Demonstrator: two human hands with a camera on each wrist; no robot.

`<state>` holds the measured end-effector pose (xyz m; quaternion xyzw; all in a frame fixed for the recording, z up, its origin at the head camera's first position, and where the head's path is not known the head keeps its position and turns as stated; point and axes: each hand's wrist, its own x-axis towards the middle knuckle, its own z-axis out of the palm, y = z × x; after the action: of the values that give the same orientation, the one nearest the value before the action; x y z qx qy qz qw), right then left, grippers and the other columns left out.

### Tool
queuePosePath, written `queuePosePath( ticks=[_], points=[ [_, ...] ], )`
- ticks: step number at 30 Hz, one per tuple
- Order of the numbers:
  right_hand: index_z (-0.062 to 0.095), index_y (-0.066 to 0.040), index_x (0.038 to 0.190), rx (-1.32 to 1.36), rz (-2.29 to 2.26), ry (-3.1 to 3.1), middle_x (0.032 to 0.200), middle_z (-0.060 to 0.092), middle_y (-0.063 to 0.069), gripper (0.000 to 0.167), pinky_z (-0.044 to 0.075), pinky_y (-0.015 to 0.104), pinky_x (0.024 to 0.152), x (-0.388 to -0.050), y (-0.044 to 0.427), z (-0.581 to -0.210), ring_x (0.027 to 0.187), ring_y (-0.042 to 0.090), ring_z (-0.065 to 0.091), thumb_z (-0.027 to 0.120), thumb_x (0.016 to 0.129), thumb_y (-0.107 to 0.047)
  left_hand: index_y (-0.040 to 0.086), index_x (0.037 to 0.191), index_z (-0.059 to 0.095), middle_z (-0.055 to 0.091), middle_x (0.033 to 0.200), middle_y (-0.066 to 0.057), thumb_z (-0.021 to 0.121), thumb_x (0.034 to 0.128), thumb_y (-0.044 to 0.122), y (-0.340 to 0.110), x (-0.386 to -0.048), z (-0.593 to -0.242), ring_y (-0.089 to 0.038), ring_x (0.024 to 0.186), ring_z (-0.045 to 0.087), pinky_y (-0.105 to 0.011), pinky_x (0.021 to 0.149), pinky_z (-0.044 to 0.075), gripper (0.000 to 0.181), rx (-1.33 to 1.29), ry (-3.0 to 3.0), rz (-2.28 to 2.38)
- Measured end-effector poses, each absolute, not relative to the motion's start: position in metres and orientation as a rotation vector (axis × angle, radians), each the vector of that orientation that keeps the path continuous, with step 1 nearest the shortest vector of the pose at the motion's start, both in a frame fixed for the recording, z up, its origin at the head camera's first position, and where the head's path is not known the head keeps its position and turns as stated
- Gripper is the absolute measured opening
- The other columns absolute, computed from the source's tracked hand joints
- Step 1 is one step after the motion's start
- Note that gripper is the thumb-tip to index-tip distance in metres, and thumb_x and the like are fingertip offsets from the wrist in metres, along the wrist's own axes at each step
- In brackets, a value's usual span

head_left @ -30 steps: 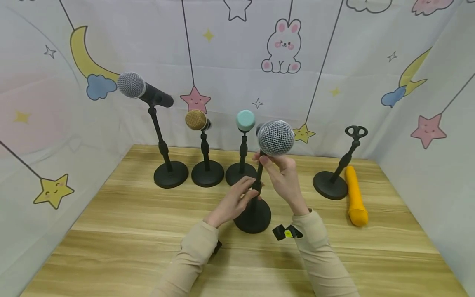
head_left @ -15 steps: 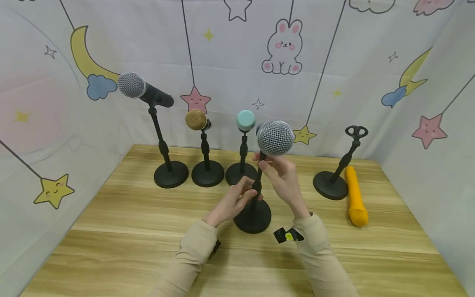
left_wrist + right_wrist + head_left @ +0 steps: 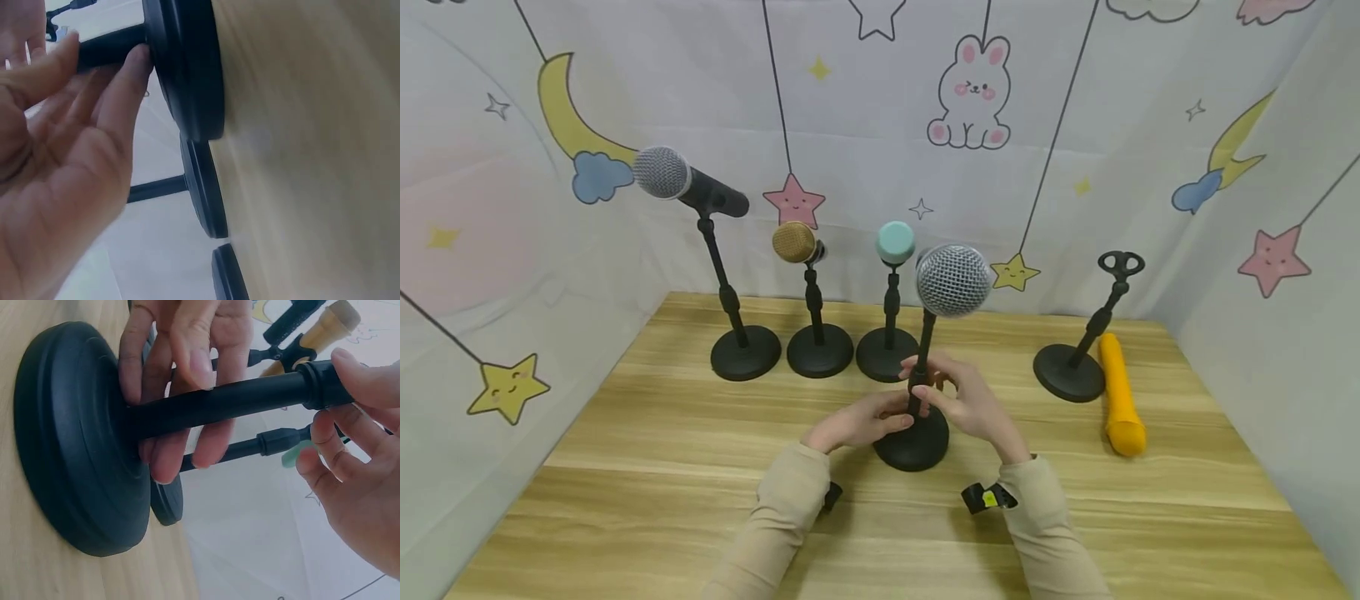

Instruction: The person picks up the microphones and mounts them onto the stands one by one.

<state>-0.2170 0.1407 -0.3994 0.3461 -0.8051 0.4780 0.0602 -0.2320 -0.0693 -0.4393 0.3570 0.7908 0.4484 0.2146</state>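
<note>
Rabbit-and-star backdrop (image 3: 865, 117), probably cloth

Beige long sleeves (image 3: 782, 500), creased, lower centre of frame. Right cuff (image 3: 1030, 477): black device (image 3: 973, 499), yellow-green patch (image 3: 990, 499). Left cuff (image 3: 805, 463): small black piece (image 3: 832, 497).

Surface (image 3: 895, 521): passage between right grip (image 3: 964, 402) and clip stand (image 3: 1099, 321).
Rear: teal-topped stand (image 3: 891, 308) obstructs.
Far right: orange microphone (image 3: 1121, 396) obstructs.
</note>
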Motion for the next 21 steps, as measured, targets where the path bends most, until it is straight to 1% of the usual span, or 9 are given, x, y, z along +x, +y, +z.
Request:
queuePosePath(
  ticks=[2,5,8,10,12,13,16,19,21],
  points=[
    [0.065,0.001,0.123,1.043,1.459,-2.445,0.109,0.072,0.019,0.027,0.046,0.024,0.073,-0.217,0.14,-0.4,0.071,0.023,0.064,0.065,0.096,-0.003,0.003,0.147,0.049,0.057,0.146,-0.018,0.049,0.1072,0.017,-0.068,-0.232,-0.439,-0.034,0.139,0.051,-0.047,0.114,0.043,0.042,0.973,2.233,1.224],
    [0.067,0.0,0.117,0.991,1.427,-2.434,0.104,0.073,0.015,0.023,0.041,0.025,0.07,-0.217,0.139,-0.402,0.069,0.021,0.06,0.067,0.094,-0.002,0.003,0.147,0.05,0.057,0.145,-0.018,0.05,0.1067,0.017,-0.067,-0.232,-0.439,-0.035,0.136,0.054,-0.047,0.111,0.046,0.042,1.002,2.319,1.18],
    [0.071,-0.004,0.111,0.912,1.368,-2.412,0.094,0.071,0.01,0.02,0.038,0.026,0.07,-0.216,0.138,-0.404,0.075,0.015,0.052,0.072,0.091,-0.004,0.002,0.146,0.05,0.059,0.143,-0.019,0.051,0.1059,0.016,-0.066,-0.231,-0.438,-0.035,0.131,0.058,-0.046,0.106,0.05,0.042,1.049,2.397,1.129],
    [0.073,-0.006,0.108,0.861,1.352,-2.398,0.09,0.07,0.008,0.02,0.038,0.027,0.07,-0.215,0.136,-0.405,0.076,0.013,0.049,0.076,0.088,-0.006,0.003,0.144,0.052,0.061,0.14,-0.019,0.052,0.1053,0.014,-0.065,-0.229,-0.437,-0.034,0.127,0.062,-0.043,0.102,0.053,0.041,1.064,2.431,1.111],
    [0.074,-0.007,0.105,0.817,1.329,-2.38,0.085,0.068,0.006,0.02,0.038,0.026,0.069,-0.214,0.135,-0.406,0.075,0.012,0.047,0.079,0.086,-0.008,0.003,0.139,0.057,0.065,0.135,-0.018,0.054,0.1045,0.013,-0.064,-0.229,-0.437,-0.031,0.12,0.065,-0.036,0.097,0.055,0.036,1.081,2.465,1.1],
    [0.075,-0.007,0.104,0.802,1.317,-2.368,0.085,0.068,0.006,0.019,0.037,0.025,0.068,-0.214,0.134,-0.407,0.074,0.011,0.046,0.08,0.085,-0.008,0.003,0.135,0.06,0.067,0.132,-0.016,0.055,0.104,0.012,-0.063,-0.228,-0.437,-0.028,0.115,0.067,-0.032,0.093,0.055,0.033,1.084,2.483,1.094],
    [0.076,-0.008,0.101,0.779,1.298,-2.333,0.084,0.07,0.006,0.019,0.036,0.025,0.066,-0.214,0.133,-0.408,0.071,0.01,0.045,0.082,0.083,-0.008,0.005,0.122,0.066,0.072,0.118,-0.013,0.058,0.1023,0.011,-0.06,-0.228,-0.437,-0.02,0.097,0.067,-0.024,0.083,0.051,0.022,1.09,2.53,1.082],
    [0.077,-0.007,0.099,0.771,1.285,-2.313,0.083,0.071,0.006,0.019,0.034,0.025,0.066,-0.215,0.133,-0.41,0.069,0.008,0.045,0.083,0.081,-0.008,0.006,0.114,0.067,0.073,0.108,-0.009,0.06,0.101,0.013,-0.056,-0.227,-0.436,-0.016,0.088,0.064,-0.024,0.079,0.05,0.016,1.085,2.568,1.067],
    [0.077,-0.007,0.099,0.763,1.291,-2.31,0.082,0.071,0.006,0.019,0.033,0.025,0.067,-0.215,0.133,-0.411,0.069,0.008,0.044,0.084,0.08,-0.008,0.006,0.113,0.066,0.074,0.105,-0.008,0.061,0.1005,0.014,-0.054,-0.226,-0.436,-0.016,0.087,0.065,-0.025,0.079,0.051,0.016,1.085,2.6,1.046]
  ],
)
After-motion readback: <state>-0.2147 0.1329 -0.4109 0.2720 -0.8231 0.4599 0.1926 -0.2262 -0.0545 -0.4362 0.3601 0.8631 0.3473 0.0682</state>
